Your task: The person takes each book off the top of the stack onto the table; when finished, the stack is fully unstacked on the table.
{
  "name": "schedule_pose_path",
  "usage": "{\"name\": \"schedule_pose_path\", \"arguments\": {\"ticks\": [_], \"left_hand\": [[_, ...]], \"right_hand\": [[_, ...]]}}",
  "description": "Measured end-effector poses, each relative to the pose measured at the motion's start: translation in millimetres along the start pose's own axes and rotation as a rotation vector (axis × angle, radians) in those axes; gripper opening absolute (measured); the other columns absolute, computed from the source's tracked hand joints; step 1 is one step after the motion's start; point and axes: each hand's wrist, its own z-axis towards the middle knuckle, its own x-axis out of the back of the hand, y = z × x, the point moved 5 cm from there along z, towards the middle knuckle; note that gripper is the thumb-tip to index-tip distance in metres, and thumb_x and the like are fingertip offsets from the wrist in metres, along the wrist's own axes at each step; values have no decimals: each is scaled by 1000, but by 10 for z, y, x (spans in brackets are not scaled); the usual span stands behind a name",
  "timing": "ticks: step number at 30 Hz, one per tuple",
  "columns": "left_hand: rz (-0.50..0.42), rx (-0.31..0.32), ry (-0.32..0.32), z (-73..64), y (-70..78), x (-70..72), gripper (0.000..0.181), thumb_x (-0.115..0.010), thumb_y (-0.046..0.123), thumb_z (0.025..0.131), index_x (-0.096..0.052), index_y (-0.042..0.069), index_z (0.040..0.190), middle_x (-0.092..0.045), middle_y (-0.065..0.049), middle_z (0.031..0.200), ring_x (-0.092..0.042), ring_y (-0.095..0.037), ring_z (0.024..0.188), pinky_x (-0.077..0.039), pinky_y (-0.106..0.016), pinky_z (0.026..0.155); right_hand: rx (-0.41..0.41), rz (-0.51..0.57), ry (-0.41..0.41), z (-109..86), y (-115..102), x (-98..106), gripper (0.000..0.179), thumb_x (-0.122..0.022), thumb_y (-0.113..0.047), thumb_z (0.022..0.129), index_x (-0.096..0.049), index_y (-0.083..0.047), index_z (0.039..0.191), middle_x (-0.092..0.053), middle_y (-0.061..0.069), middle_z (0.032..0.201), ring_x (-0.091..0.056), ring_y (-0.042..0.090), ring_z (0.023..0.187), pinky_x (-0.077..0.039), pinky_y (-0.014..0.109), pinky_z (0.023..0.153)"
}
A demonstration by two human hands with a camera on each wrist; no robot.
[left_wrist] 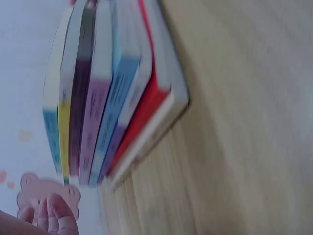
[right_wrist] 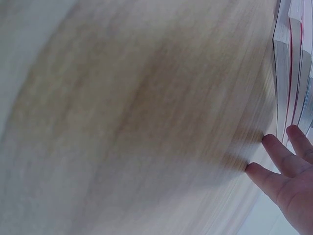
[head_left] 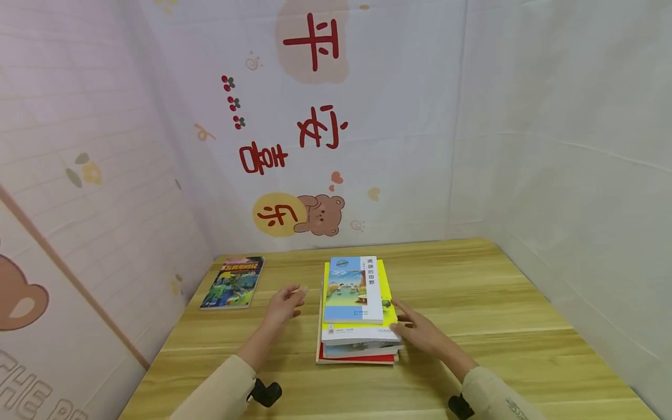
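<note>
Several books lie in a stack (head_left: 359,350) on the table, spines showing in the left wrist view. On top is a thin blue-and-white book (head_left: 353,297) with a countryside picture, over a larger yellow book (head_left: 389,318). To the left of the stack, my left hand (head_left: 285,303) is held apart from it with loosely bent fingers, nothing in them. My right hand (head_left: 420,331) is at the stack's right side, fingertips right at the book edges. Its fingers (right_wrist: 283,156) are spread and extended in the right wrist view, some low by the tabletop.
A colourful comic-style book (head_left: 233,283) lies by itself at the table's back left. The wooden table (head_left: 472,280) meets a white printed cloth (head_left: 399,146) behind, with more cloth hanging on the left and right sides.
</note>
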Motion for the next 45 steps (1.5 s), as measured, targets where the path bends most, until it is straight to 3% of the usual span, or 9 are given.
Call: {"name": "schedule_pose_path", "arguments": {"ticks": [8, 20, 29, 37, 42, 45], "left_hand": [[64, -21, 0, -208, -107, -368, 70, -66, 40, 96, -42, -5, 145, -56, -22, 130, -56, -37, 115, -51, -50, 92], [56, -32, 14, -310, -254, -607, 77, -77, 37, 87, -44, -5, 143, -54, -17, 123, -55, -28, 105, -51, -36, 84], [67, -36, -12, -303, -265, -618, 77, -79, 32, 87, -43, -4, 145, -55, -16, 118, -56, -24, 96, -52, -32, 77], [-15, 14, -62, -206, -340, -537, 69, -72, 33, 92, -47, -5, 144, -61, -16, 123, -63, -21, 99, -54, -33, 81], [21, 23, -64, -170, -361, -487, 62, -70, 35, 94, -54, -3, 139, -66, -11, 116, -61, -20, 94, -52, -35, 79], [20, 19, -52, -162, -349, -453, 59, -70, 32, 94, -54, -4, 138, -64, -13, 120, -59, -22, 100, -52, -39, 83]], "right_hand": [[20, 9, -6, -20, -2, 13, 66, -64, -28, 97, -35, -17, 156, -51, 25, 140, -50, 43, 126, -41, 59, 100], [-4, 9, 6, -11, 17, -3, 66, -64, -29, 98, -35, -19, 156, -51, 23, 140, -52, 42, 125, -41, 59, 100], [6, 14, -3, -13, 3, 4, 66, -65, -28, 97, -35, -18, 155, -51, 25, 140, -51, 44, 125, -42, 59, 99], [12, 29, -2, -30, -6, 3, 66, -64, -27, 98, -35, -18, 156, -49, 25, 142, -49, 44, 128, -42, 58, 99], [22, 30, -2, -33, -11, -4, 66, -64, -26, 98, -35, -17, 156, -49, 26, 141, -49, 44, 127, -43, 58, 99], [18, 28, 0, -32, -5, -9, 66, -64, -26, 98, -35, -17, 156, -49, 27, 141, -50, 44, 126, -43, 58, 98]]}}
